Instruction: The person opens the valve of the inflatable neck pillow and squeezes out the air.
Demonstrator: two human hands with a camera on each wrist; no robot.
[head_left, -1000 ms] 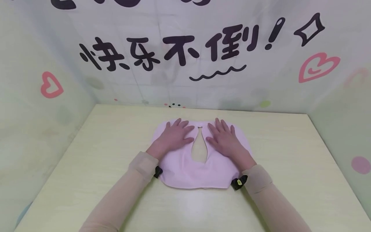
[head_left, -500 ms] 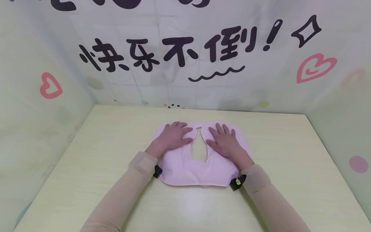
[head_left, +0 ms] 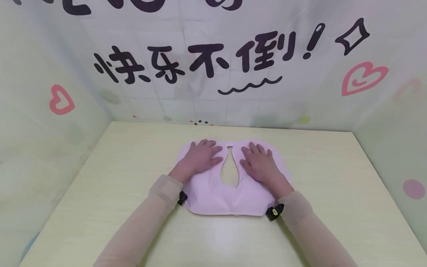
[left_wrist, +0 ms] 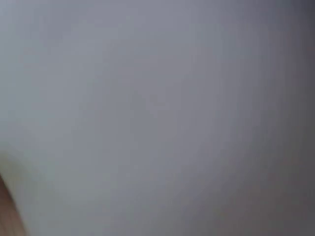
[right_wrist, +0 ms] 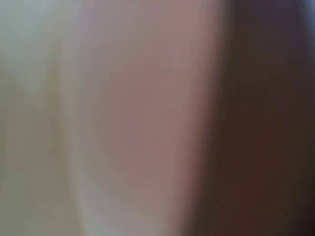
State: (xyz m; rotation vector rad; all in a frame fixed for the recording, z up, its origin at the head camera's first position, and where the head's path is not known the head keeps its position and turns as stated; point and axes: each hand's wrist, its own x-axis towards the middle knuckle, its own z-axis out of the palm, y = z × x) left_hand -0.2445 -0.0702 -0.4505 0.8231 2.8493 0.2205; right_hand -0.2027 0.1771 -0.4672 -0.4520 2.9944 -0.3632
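Note:
A pink cloth piece (head_left: 217,202) with rounded corners and a teardrop-shaped opening lies on the table in the head view; its exact kind is unclear. My left hand (head_left: 200,156) rests on its upper left part, fingers spread and pointing toward the far edge. On the other side of the opening, my right hand (head_left: 261,163) lies palm down on the cloth, fingers apart. Neither hand grips it. Bare tabletop shows through the opening. In the left wrist view a blurred pale surface fills nearly everything; the right wrist view is too blurred to make out.
The pale wooden table (head_left: 110,193) extends around the cloth on every side. A printed backdrop (head_left: 207,104) stands along the table's far edge, and similar sheets flank it left and right. Dark wrist devices (head_left: 275,212) sit at both cuffs near the cloth's lower corners.
The left fingertips have drawn slightly back from the cloth's far edge. My right hand has shifted a little toward me and to the right. The cloth's near edge has barely moved.

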